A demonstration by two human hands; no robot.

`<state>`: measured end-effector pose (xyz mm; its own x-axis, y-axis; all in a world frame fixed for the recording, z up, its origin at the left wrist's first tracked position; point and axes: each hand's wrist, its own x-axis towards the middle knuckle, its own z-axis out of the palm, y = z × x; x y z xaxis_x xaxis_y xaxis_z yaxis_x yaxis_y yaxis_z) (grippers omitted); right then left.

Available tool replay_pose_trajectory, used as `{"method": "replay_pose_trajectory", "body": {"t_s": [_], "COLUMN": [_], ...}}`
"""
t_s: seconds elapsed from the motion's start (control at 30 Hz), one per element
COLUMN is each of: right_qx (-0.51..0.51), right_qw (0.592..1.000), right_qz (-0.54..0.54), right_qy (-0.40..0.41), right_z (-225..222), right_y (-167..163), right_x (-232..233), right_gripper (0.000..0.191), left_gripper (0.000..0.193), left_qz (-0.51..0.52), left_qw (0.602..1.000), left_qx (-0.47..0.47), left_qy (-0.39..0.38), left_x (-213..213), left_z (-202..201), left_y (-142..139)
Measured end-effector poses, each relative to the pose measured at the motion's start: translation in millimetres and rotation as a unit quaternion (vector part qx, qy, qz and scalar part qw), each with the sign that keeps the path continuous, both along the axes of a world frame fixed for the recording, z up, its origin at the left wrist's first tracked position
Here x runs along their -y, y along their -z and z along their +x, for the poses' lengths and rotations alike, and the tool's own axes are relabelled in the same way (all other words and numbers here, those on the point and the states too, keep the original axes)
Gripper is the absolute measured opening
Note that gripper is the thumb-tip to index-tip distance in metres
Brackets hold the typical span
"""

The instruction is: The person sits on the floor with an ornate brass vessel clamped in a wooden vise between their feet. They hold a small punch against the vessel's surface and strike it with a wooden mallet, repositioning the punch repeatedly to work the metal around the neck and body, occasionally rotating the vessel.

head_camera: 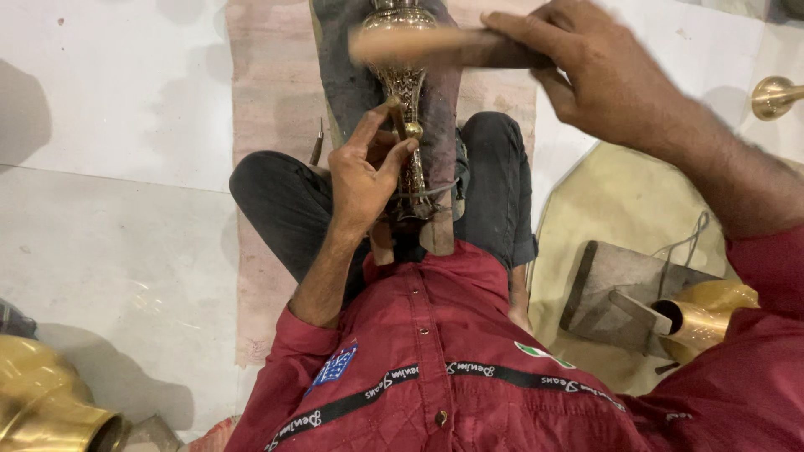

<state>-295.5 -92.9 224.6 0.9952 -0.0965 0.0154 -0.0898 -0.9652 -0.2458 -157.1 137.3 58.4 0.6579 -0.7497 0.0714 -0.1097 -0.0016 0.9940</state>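
Engraved, gleaming brass stem (406,92), upright

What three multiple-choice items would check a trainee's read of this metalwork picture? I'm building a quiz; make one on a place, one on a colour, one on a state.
1. Where does the ornate brass piece lie?
A. On a block between the person's legs
B. On a shelf
C. In a bucket

2. What colour is the person's shirt?
A. White
B. Dark red
C. Green

3. How does the wooden tool in the right hand look?
A. Sharp and at rest on the floor
B. Snapped in two
C. Motion-blurred above the brass piece

Answers: 1 A, it lies along the dark block between the knees, the left hand pinching a small tool on it; 2 B, the cloth is dark red; 3 C, its end is smeared.
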Motion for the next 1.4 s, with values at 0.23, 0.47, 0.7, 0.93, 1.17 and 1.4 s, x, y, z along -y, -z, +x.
{"method": "replay_pose_trajectory", "body": {"t_s": [0.23,0.47,0.7,0.93,1.17,1.4], "right_qx": [0.024,0.012,0.026,-0.016,0.016,-0.064], "right_qw": [0.996,0.999,0.992,0.991,0.997,0.964], "right_qz": [0.082,0.010,-0.125,-0.131,-0.067,-0.256], "right_qy": [0.031,0.029,-0.016,-0.001,0.019,-0.015], "right_z": [-3.4,-3.7,-3.2,-2.4,-8.4,-19.9], "right_y": [2.5,1.6,-2.0,4.0,6.6,28.8], "right_x": [2.3,0.0,-3.3,-0.5,1.9,6.5], "right_gripper": [0.059,0.056,0.057,0.058,0.051,0.054], "left_gripper": [0.048,0.047,0.049,0.048,0.051,0.038], "left_qz": [-0.020,-0.010,0.012,0.012,0.014,-0.080], "left_qw": [0.998,0.997,0.999,0.999,0.998,0.983], "left_qx": [-0.047,-0.069,-0.031,-0.021,-0.003,-0.163], "left_qy": [0.026,0.039,0.042,0.048,0.055,-0.004], "left_x": [-1.0,0.8,2.0,4.0,3.6,-6.1], "left_z": [2.7,4.8,8.8,10.2,12.0,-4.9], "left_y": [-1.2,2.6,12.8,14.5,12.8,31.1]}}
